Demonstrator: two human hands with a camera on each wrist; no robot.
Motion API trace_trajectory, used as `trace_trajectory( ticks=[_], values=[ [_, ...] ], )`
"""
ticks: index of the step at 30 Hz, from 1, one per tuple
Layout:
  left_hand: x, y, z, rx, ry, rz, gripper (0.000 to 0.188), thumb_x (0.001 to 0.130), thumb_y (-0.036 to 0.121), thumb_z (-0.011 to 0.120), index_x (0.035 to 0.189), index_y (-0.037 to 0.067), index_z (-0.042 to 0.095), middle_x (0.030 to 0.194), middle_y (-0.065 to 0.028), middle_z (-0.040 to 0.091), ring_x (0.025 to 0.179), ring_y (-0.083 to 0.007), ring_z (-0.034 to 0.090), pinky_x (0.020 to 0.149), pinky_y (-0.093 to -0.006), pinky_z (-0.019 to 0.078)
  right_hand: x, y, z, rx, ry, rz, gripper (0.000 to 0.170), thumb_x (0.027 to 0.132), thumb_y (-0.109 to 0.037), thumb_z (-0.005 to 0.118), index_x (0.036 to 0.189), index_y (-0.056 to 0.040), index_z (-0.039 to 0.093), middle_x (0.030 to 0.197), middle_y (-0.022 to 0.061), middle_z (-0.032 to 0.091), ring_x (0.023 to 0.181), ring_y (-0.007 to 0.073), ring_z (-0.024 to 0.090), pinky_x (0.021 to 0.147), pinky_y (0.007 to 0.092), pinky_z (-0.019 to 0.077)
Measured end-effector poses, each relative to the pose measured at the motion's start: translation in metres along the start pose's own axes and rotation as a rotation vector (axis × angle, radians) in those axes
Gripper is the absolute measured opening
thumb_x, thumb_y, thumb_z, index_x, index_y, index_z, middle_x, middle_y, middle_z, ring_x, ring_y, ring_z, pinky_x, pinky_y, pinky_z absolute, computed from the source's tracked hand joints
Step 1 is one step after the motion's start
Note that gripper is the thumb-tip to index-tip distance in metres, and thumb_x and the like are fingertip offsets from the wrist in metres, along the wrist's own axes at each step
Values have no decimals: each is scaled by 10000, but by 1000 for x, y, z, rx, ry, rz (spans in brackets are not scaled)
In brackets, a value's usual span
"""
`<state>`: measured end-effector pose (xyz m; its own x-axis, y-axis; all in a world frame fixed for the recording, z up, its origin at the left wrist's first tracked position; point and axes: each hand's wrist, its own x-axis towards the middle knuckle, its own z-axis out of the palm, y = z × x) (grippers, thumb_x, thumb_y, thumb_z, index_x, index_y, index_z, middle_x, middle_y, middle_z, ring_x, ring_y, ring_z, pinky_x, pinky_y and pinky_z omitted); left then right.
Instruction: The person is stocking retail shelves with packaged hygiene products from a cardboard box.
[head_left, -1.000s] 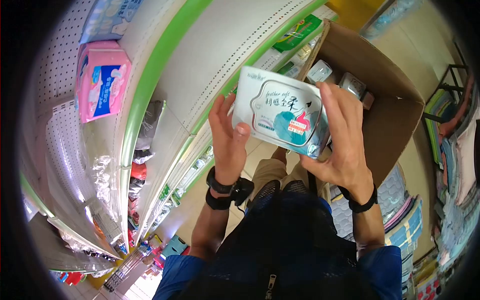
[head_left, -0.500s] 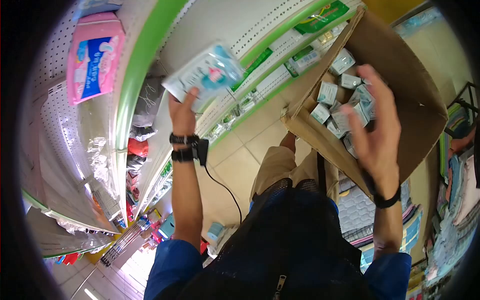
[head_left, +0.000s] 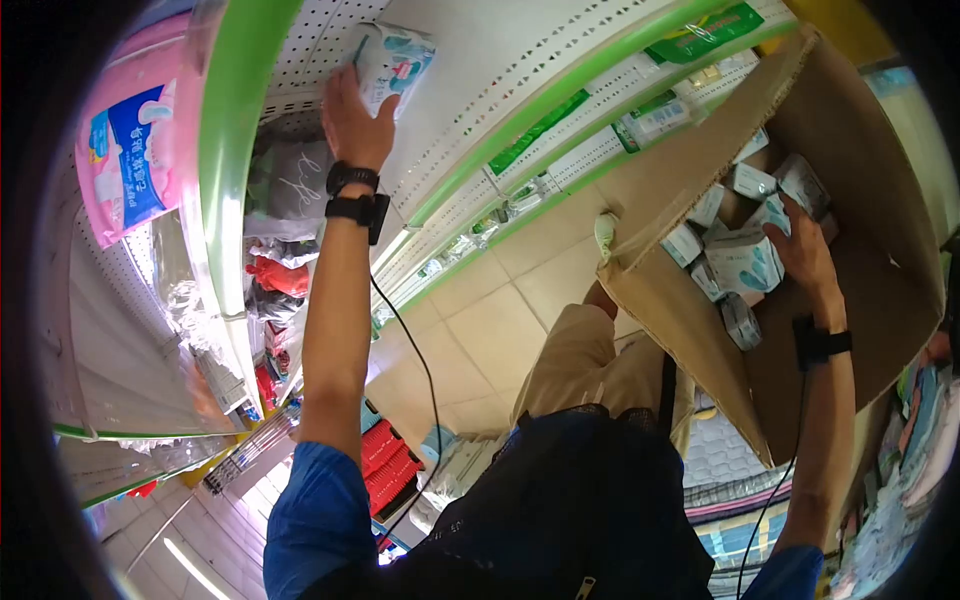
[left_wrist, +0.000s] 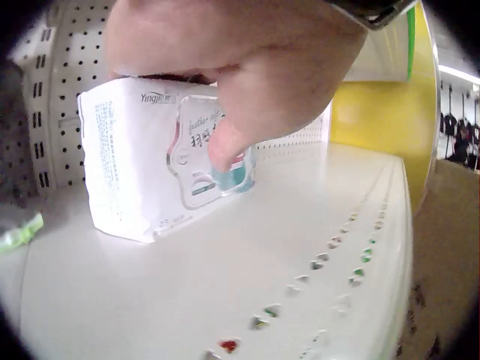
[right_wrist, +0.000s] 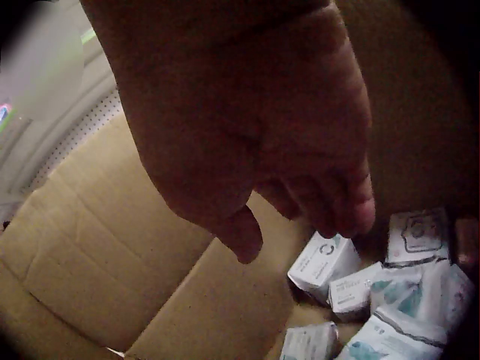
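In the head view my left hand (head_left: 358,122) grips a white and teal pack (head_left: 393,62) at the shelf's inner end. The left wrist view shows that white pack (left_wrist: 139,161) upright on the white shelf (left_wrist: 300,225), thumb (left_wrist: 231,146) against its printed front. My right hand (head_left: 808,258) reaches into the cardboard box (head_left: 690,200), close to a white and teal pack (head_left: 748,262). In the right wrist view the right hand (right_wrist: 255,120) has its fingers bent loosely with nothing between them, over several small packs (right_wrist: 326,262); contact cannot be told.
A pink pack (head_left: 140,130) sits on the shelf section at left. Green-edged lower shelves (head_left: 560,115) hold green and white packages. Folded quilts (head_left: 725,450) lie beneath the box at right. Cables (head_left: 425,370) hang from both wrists. A yellow panel (left_wrist: 375,124) closes the shelf's far end.
The left hand has carried the white pack away from the box onto the upper shelf. The right hand has let go of that pack and moved down into the box. The view has shifted.
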<state>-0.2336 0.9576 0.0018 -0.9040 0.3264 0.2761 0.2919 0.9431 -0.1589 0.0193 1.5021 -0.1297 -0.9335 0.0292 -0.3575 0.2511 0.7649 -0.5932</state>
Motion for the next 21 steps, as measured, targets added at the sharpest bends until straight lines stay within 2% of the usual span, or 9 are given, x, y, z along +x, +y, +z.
trace_trajectory(
  ticks=[1, 5, 8, 10, 14, 17, 19, 20, 21],
  values=[
    [9, -3, 4, -73, 9, 7, 821, 773, 184, 762, 1463, 51, 338, 1476, -223, 385, 1383, -391, 333, 1121, -483, 296, 6, 8, 11, 0, 17, -55, 521, 864, -174, 674, 1308, 42, 510, 1239, 294, 584, 1185, 435, 543, 975, 444, 457],
    [38, -30, 12, -66, 6, 30, 768, 792, 157, 738, 1450, 45, 360, 1462, -222, 403, 1360, -376, 378, 1105, -478, 331, 14, 24, 36, 26, -146, 140, 490, 863, -227, 653, 1268, 30, 555, 1203, 288, 608, 1159, 427, 570, 965, 440, 464],
    [52, -61, 19, -82, -14, 29, 710, 807, 144, 717, 1427, 32, 391, 1424, -226, 448, 1322, -385, 425, 1084, -460, 371, 12, 55, 70, 102, -161, 125, 492, 857, -231, 656, 1262, 30, 560, 1175, 286, 620, 1125, 425, 589, 951, 443, 472],
    [61, -80, 26, -166, -29, -32, 665, 816, 131, 703, 1407, 32, 417, 1394, -229, 479, 1292, -404, 455, 1073, -443, 393, 5, 52, 73, 89, -150, 118, 484, 847, -228, 660, 1246, 31, 571, 1155, 280, 630, 1096, 421, 604, 934, 441, 479],
    [71, -104, 35, -99, -97, -162, 611, 847, 119, 660, 1405, 23, 431, 1402, -205, 490, 1311, -362, 459, 1090, -425, 378, 3, 57, 81, 151, -123, 169, 457, 852, -183, 648, 1247, 33, 570, 1168, 284, 625, 1091, 427, 607, 920, 435, 485],
    [71, -129, 54, -56, 7, -70, 593, 887, 144, 637, 1439, 77, 429, 1420, -182, 502, 1297, -365, 486, 1069, -407, 401, -1, 74, 87, 114, 155, 180, 446, 863, -138, 627, 1264, 44, 555, 1217, 278, 608, 1133, 415, 588, 976, 435, 466],
    [71, -119, 46, -84, -55, -70, 609, 885, 199, 649, 1415, -3, 426, 1414, -227, 488, 1296, -372, 481, 1076, -425, 384, -2, 78, 79, 44, 230, 203, 423, 854, -99, 599, 1249, 48, 560, 1271, 289, 570, 1196, 418, 542, 1023, 443, 433],
    [66, -132, 51, 93, 0, -45, 606, 866, 239, 663, 1356, -57, 459, 1331, -267, 531, 1244, -409, 506, 1067, -444, 383, 1, 83, 77, -11, 229, 232, 421, 848, -102, 589, 1243, 41, 564, 1267, 291, 571, 1185, 428, 544, 1020, 446, 434],
    [54, -115, 44, 194, 60, -92, 593, 838, 272, 676, 1303, -53, 505, 1294, -287, 539, 1248, -439, 471, 1078, -469, 366, -3, 92, 80, -20, 256, 223, 425, 845, -121, 605, 1238, 36, 571, 1245, 287, 585, 1176, 427, 550, 1016, 445, 437]
  ],
)
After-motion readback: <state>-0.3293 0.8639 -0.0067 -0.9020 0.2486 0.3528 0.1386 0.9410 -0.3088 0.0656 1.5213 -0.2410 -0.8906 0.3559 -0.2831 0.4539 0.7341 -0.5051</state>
